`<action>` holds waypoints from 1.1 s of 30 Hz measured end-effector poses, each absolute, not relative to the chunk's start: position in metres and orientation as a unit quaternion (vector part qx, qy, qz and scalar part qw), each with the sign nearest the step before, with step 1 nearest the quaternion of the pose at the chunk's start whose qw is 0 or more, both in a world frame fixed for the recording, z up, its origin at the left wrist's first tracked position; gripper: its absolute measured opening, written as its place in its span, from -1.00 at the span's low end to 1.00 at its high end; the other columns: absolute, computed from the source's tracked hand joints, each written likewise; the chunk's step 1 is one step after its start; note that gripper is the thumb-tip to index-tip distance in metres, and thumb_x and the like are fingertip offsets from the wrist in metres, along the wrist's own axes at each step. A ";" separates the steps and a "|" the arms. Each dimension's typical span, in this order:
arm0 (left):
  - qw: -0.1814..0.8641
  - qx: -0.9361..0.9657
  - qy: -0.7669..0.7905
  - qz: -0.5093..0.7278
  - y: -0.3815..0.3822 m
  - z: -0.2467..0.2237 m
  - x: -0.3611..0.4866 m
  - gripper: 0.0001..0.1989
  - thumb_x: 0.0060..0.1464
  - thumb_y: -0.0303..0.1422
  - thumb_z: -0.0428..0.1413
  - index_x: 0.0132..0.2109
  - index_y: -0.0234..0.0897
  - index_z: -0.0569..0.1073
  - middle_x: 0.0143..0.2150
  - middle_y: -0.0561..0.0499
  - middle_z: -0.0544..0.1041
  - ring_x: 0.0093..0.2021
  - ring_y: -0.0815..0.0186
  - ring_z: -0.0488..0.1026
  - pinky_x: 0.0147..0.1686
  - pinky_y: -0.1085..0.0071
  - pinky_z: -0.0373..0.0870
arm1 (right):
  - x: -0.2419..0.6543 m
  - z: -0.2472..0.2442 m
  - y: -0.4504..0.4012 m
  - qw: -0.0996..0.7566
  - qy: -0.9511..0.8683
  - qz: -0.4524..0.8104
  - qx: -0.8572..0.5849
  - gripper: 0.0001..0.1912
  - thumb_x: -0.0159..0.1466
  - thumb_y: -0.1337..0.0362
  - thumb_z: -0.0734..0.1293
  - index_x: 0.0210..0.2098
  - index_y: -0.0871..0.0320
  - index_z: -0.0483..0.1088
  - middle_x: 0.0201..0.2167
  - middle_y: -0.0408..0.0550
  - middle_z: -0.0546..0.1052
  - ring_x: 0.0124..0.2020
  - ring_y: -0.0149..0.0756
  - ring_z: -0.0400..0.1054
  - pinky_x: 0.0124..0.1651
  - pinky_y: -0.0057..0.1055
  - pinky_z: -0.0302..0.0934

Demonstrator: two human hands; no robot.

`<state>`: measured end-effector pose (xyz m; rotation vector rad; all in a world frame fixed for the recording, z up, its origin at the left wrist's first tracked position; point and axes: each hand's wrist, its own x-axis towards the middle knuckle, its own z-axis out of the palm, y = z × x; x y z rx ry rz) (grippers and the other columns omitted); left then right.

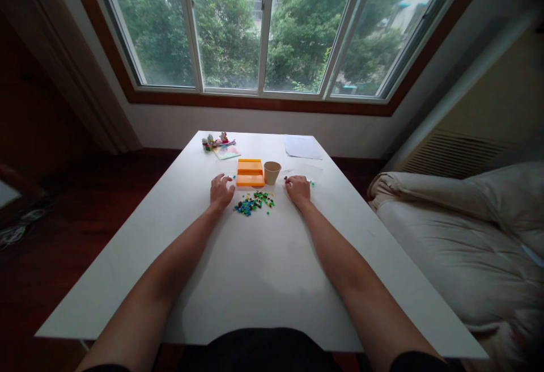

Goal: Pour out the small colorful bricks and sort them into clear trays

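A pile of small green, blue, yellow and dark pieces (250, 205) lies loose on the white table (255, 270). Behind it stand an orange tray (250, 173) with compartments and, touching or nearly touching its right side, a brown paper cup (272, 172). My left hand (221, 191) rests left of the tray with its fingers apart and curved, a small blue piece near its fingertips. To the right of the cup, my right hand (298, 189) lies on the table with bent fingers, beside a tiny dark red piece (286, 178); whether it grips anything is too small to tell.
Small colourful figures (215, 142) and a printed sheet (227, 152) are at the back left. White paper (302, 147) lies at the back right, with a clear plastic bag (311, 172) nearer my right hand. A sofa (454, 230) stands right of the table.
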<state>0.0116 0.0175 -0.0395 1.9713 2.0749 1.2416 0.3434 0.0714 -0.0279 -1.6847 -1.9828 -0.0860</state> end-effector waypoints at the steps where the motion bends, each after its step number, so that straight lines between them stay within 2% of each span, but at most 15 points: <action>1: 0.012 0.632 0.665 0.399 0.018 -0.040 0.012 -0.72 0.10 -0.35 0.13 -0.02 -0.19 0.52 0.22 -0.15 0.35 0.30 0.02 0.22 0.34 0.06 0.15 | 0.342 -0.028 0.071 0.267 -0.737 -0.031 -0.620 -0.79 0.29 0.33 0.27 -0.24 0.10 0.58 -0.08 0.01 0.58 0.06 -0.10 0.23 0.12 -0.24 0.06; 11: 0.016 0.633 0.667 0.392 0.016 -0.038 0.012 -0.72 0.12 -0.33 0.11 -0.01 -0.19 0.51 0.24 -0.15 0.34 0.30 0.03 0.21 0.34 0.08 0.16 | 0.342 -0.032 0.073 0.276 -0.760 0.006 -0.588 -0.78 0.33 0.35 0.27 -0.21 0.14 0.58 -0.11 0.02 0.55 0.03 -0.17 0.26 0.14 -0.34 0.10; 19: 0.026 0.632 0.672 0.384 0.013 -0.033 0.015 -0.73 0.13 -0.32 0.11 -0.02 -0.19 0.52 0.24 -0.15 0.34 0.31 0.01 0.21 0.32 0.04 0.18 | 0.340 -0.029 0.071 0.287 -0.758 0.019 -0.585 -0.77 0.33 0.36 0.25 -0.23 0.13 0.58 -0.13 0.00 0.55 0.02 -0.19 0.29 0.21 -0.30 0.06; 33: 0.013 0.634 0.672 0.382 0.014 -0.034 0.016 -0.73 0.12 -0.34 0.11 -0.02 -0.20 0.52 0.22 -0.15 0.36 0.29 0.03 0.23 0.32 0.07 0.19 | 0.341 -0.029 0.071 0.309 -0.752 0.041 -0.581 -0.76 0.31 0.37 0.25 -0.23 0.15 0.59 -0.14 0.00 0.56 0.00 -0.22 0.31 0.15 -0.35 0.10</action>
